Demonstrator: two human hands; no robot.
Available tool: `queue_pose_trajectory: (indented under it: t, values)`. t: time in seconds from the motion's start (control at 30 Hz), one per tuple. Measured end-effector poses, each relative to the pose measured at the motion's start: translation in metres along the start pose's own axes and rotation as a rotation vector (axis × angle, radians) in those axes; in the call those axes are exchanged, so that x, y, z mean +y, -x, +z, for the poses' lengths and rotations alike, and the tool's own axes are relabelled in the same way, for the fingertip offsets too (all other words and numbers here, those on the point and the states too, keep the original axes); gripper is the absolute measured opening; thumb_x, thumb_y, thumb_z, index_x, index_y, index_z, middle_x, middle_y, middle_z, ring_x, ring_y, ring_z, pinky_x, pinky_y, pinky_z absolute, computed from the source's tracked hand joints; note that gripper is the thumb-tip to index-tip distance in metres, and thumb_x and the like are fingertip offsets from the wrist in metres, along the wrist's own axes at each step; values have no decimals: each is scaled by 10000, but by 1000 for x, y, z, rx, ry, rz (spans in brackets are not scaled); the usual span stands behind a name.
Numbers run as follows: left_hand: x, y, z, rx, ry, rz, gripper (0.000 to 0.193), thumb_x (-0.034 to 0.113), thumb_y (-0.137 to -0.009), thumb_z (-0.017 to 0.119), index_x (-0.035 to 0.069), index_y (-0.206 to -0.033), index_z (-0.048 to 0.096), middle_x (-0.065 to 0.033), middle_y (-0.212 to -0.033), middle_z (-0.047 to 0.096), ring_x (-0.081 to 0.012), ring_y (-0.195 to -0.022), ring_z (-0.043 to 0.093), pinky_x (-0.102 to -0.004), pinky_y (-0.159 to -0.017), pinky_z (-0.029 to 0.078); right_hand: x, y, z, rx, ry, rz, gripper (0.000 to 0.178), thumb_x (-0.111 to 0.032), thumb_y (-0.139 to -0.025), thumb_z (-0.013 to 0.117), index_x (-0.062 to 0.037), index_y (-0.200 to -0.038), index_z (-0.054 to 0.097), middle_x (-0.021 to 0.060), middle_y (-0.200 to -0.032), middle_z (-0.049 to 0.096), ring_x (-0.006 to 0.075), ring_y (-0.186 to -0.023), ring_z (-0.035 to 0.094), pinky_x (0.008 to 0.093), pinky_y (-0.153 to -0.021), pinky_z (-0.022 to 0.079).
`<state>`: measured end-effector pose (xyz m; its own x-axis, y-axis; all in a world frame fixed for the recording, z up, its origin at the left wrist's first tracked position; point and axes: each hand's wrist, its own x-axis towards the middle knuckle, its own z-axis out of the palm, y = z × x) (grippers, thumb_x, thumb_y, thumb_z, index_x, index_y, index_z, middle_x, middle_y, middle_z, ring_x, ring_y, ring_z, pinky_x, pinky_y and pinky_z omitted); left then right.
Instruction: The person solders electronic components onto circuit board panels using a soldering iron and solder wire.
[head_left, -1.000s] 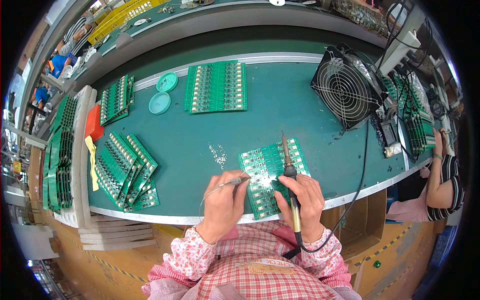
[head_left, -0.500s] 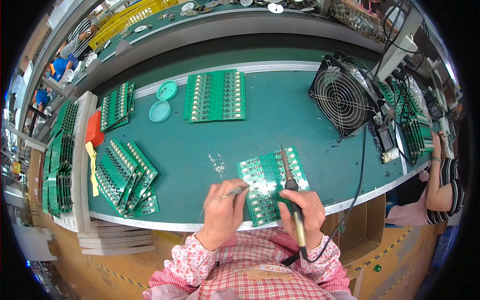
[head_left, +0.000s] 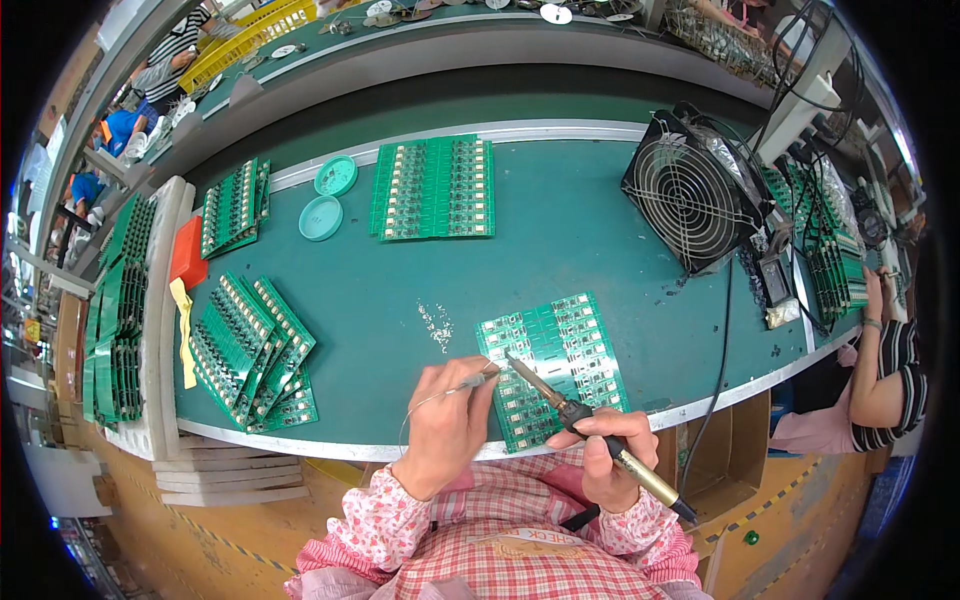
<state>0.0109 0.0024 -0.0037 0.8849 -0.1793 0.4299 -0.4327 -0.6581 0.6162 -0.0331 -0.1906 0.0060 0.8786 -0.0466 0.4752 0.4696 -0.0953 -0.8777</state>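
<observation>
At the near edge of the tabletop [head_left: 600,240] the right hand [head_left: 605,455] gripped a soldering iron [head_left: 580,415] over the circuit board [head_left: 555,365] while the left hand [head_left: 450,420] pinched what looked like solder wire [head_left: 470,382], so soldering seemed underway, needing tip and wire brought together on one joint.

Black fan [head_left: 690,200], two teal lids [head_left: 328,198]

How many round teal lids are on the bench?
2: one lid near the bench's far edge, the other lid just nearer, both left of the far circuit-board panel. None seem hidden.
</observation>
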Motion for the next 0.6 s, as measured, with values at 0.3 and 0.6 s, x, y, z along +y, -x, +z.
queue_pose_trajectory:
  t: [0.3,0.6]
  values:
    - [0,0,0,-5,3,-7,204,-18,-843,702,36,-1031,645,-104,-1014,693,-294,-859,653,-372,-761,497,-1,-3,1,-10,-8,0,122,-61,-913,644,-14,-1021,612,128,-732,734,204,-675,741,299,-589,580]
    - [0,1,0,-2,10,-14,205,-16,-842,702,36,-1033,646,-99,-1013,693,-297,-859,651,-375,-756,502,-1,-2,3,3,-16,27,111,-74,-913,645,-22,-1010,627,101,-734,741,183,-657,730,293,-589,575]
